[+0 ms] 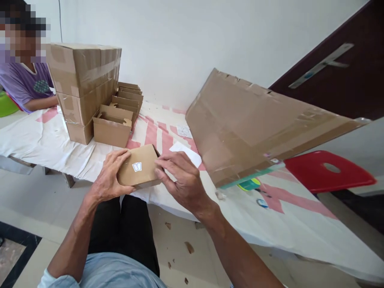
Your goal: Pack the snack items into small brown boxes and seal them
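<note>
A small brown cardboard box point(144, 160) is held over the table's near edge, in front of my lap. Two small white stickers point(137, 166) are on its upward face. My left hand point(112, 172) grips the box from the left, fingers over the top edge and thumb along the lower edge. At the right end, my right hand point(180, 176) pinches the box's edge between thumb and fingers; a dark gap shows by that edge. What the right fingertips press on there is partly hidden.
Large taped cartons point(87, 76) are stacked at the left, beside a row of open small boxes point(112, 126). A big cardboard sheet point(255, 124) leans at the right, near a red stool point(327, 172) and tape roll point(262, 203). A person in purple point(24, 80) sits far left.
</note>
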Demonstrator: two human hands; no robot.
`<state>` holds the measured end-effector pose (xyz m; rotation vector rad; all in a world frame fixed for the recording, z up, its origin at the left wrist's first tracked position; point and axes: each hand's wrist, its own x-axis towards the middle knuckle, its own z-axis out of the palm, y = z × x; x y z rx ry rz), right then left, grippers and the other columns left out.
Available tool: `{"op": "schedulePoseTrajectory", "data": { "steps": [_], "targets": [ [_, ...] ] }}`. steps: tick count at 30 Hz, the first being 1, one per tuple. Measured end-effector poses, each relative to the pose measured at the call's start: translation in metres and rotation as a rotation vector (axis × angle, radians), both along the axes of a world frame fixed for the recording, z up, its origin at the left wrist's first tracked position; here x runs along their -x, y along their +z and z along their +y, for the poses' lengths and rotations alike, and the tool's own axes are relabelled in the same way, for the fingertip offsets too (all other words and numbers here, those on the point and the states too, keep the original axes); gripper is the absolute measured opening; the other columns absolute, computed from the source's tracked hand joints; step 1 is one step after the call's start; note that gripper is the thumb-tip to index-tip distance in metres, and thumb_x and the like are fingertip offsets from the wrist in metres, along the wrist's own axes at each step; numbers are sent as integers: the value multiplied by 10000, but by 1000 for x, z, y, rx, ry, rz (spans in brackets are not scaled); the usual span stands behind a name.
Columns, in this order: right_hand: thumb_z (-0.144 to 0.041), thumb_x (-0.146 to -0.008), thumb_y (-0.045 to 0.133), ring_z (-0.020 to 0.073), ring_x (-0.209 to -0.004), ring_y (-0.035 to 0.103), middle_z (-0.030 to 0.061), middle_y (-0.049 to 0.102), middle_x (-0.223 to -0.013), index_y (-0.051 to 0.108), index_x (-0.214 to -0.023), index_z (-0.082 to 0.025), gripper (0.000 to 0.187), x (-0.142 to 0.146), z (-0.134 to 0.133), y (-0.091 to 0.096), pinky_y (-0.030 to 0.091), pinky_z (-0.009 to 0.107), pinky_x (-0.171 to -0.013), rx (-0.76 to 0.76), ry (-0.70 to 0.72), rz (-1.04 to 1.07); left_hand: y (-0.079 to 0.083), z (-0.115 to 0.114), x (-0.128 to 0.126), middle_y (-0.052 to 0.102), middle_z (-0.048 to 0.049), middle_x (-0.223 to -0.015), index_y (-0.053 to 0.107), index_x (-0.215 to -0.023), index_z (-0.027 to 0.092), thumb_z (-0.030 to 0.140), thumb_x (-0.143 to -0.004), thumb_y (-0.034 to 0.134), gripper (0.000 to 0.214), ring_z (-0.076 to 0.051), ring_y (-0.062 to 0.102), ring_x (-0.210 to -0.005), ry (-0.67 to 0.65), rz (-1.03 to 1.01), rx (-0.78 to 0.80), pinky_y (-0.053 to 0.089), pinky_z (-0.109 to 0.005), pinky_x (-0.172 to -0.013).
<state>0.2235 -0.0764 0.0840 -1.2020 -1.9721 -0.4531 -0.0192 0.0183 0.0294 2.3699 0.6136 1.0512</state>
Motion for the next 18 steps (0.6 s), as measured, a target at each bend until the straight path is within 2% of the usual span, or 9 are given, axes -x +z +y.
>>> {"op": "schedulePoseTrajectory", "data": {
  "steps": [2,8,18],
  "targets": [
    [-151,-1033,604,260,-974,644,98,743,-1044,767,-1055,-211,175,12,7,5,561,426,-862,39,12,-124,-3,-1,1,480,-176,-1636,475,-1597,275,341,-675,962,1045,-453,425,-1524,9,-7,13,356,-673,-1280],
    [-131,-1040,575,260,-971,590,109,728,-1073,762,-1086,-173,197,27,18,6,476,398,-834,102,-91,-369,-10,-4,2,450,-160,-1669,525,-1572,291,278,-681,935,981,-453,416,-1531,20,-36,24,358,-663,-1276],
    [-92,-1034,563,240,-946,583,96,728,-1032,759,-1015,-184,218,33,18,4,439,367,-820,47,-78,-410,-12,-9,0,465,-174,-1645,560,-1520,266,224,-644,936,954,-446,441,-1494,32,-55,27,394,-663,-1240]
  ]
}}
